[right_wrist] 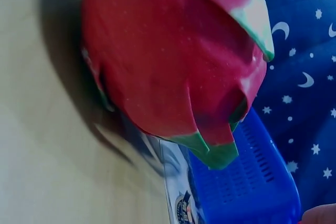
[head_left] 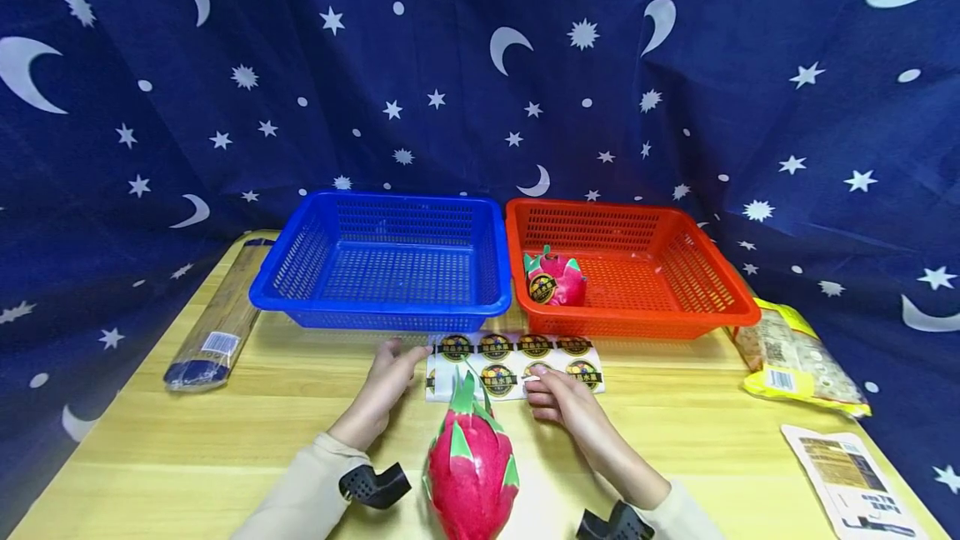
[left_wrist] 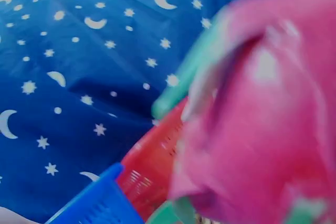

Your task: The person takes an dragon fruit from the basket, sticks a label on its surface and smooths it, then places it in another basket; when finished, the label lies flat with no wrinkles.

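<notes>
Between the forearms, close to me, stands a red dragon fruit (head_left: 472,473) with green-tipped scales; it fills much of the left wrist view and the right wrist view. Beyond it, a white sheet of round black-and-gold stickers (head_left: 495,377) lies flat on the table. My left hand (head_left: 386,382) is at the sheet's left edge, its fingers extended and fingertips right at the border. On the sheet's lower row, my right hand (head_left: 562,398) pinches a sticker, a small white edge showing at its fingertips. Both wrist views hide most of the hands behind the fruit.
A blue basket (head_left: 378,307) stands behind the sheet, beside a red basket (head_left: 645,325) holding another dragon fruit (head_left: 567,283) with a sticker on it. A long wrapped pack (head_left: 225,315) lies left; a yellow food bag (head_left: 806,357) and a flat white packet (head_left: 855,482) lie right.
</notes>
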Available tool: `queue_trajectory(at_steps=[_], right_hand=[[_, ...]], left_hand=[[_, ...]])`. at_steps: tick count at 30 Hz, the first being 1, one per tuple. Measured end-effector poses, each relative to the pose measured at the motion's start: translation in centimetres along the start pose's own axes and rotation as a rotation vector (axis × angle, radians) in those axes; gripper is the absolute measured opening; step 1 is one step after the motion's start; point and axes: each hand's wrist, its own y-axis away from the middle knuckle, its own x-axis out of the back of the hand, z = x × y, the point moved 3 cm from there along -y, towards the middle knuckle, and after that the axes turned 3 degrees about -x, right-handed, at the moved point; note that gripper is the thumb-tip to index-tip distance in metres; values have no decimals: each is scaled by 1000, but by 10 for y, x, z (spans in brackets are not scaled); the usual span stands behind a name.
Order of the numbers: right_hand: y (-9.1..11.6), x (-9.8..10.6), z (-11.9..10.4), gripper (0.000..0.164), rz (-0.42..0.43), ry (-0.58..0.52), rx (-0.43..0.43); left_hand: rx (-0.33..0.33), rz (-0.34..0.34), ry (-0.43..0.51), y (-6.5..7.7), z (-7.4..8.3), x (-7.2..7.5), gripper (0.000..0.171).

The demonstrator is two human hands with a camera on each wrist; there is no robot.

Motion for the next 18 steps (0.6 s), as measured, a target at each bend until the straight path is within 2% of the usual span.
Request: queue_trajectory(at_steps=[5,10,12,18], right_hand=[[-7,-2,-3,50,6,-4,14],[-18,1,6,63,-30,-4,24],[-20,0,8,67,-44,-4,29],[-15,-6,-1,50,-12,-7,-4]], left_hand=[[93,-124,108,4,3,3,63],[136,-224,234,4,4,7,61],[146,-240,252,3,4,8,59],[184,-246,266,2,2,6,60]])
